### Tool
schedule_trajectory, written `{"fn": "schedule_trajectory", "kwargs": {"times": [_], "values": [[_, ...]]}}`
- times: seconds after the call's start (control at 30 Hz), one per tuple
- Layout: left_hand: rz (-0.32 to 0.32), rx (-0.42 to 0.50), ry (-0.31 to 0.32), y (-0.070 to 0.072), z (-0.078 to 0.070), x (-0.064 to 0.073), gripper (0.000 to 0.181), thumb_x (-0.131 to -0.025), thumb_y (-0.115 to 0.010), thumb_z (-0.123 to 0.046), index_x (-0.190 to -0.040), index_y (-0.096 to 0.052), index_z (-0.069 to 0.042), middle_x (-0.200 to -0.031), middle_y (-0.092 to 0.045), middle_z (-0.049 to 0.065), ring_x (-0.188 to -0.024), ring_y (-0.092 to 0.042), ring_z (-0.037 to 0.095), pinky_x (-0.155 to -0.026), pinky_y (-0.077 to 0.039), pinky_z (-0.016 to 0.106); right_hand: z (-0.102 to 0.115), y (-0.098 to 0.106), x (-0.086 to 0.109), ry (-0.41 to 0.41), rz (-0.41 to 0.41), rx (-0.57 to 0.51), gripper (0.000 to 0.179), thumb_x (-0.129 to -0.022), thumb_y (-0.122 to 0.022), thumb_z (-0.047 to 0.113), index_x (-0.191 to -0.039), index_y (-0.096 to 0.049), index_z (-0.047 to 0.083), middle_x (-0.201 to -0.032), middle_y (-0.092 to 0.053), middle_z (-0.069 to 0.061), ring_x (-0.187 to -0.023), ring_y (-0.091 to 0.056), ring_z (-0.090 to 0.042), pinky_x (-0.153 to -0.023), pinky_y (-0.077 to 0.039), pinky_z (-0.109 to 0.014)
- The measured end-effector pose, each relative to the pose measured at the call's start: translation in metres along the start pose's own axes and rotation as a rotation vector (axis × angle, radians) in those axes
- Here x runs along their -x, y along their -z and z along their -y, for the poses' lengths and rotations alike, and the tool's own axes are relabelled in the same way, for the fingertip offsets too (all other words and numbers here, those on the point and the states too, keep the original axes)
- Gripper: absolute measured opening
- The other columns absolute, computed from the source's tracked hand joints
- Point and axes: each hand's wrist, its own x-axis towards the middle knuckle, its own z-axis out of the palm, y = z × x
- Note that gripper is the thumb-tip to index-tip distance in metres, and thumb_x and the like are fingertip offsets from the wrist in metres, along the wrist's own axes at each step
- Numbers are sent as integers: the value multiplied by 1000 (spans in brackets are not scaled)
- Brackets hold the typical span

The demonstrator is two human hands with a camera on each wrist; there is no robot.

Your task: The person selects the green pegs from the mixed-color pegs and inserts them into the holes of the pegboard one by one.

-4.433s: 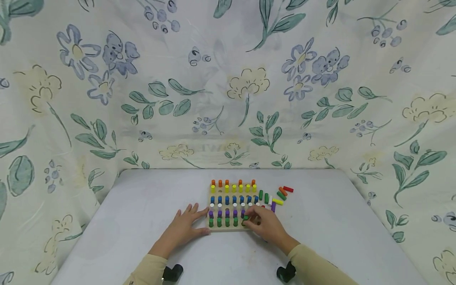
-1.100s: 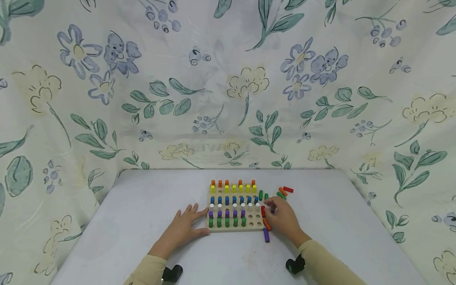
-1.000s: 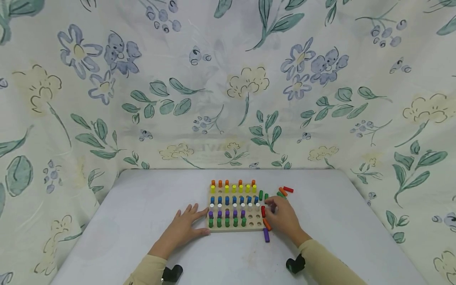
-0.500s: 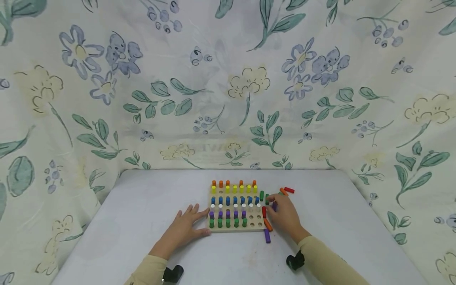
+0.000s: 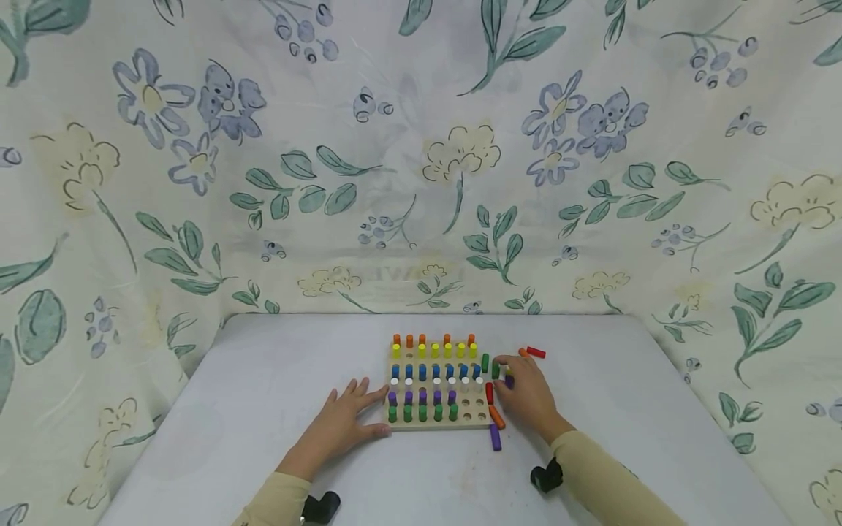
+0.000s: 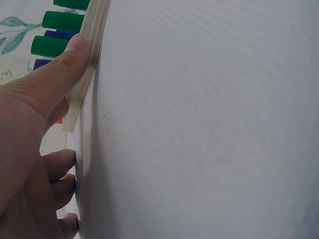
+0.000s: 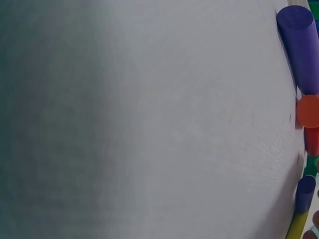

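A wooden pegboard (image 5: 474, 422) stands mid-table in the head view, holding rows of orange, yellow, blue, white, purple and green pegs. My left hand (image 5: 342, 420) rests at its left side with fingers spread; in the left wrist view the thumb (image 6: 60, 69) touches the board's edge. Right of the board, my right hand (image 5: 529, 394) reaches down among loose pegs with bent fingers. A green peg (image 5: 495, 370) lies by its fingertips, and a purple peg (image 5: 509, 380) shows beside the fingers. Whether the hand holds a peg is hidden.
Loose pegs line the board's right side: green (image 5: 484, 362), red (image 5: 490, 393), orange (image 5: 496, 417) and purple (image 5: 496, 437). Farther back lies another red peg (image 5: 536, 352). A floral cloth (image 5: 421, 183) hangs behind the white table (image 5: 283, 351).
My right hand has left the green row, where a fifth green peg now stands, and moved right to the loose pegs. Lately it has shifted slightly farther back. The left hand stays put.
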Motion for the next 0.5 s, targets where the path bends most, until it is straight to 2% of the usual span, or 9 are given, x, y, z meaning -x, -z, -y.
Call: {"fn": "schedule_trajectory", "kwargs": {"times": [0.5], "values": [[2, -6, -2, 0, -1, 1, 82, -82, -77, -58, -150, -52, -18, -160, -34, 25, -150, -23, 48, -121, -11, 67, 3, -1, -5, -48, 83, 5, 57, -94, -73, 19, -147, -53, 12, -148, -55, -11, -145, -40, -34, -118, -34, -56]]}}
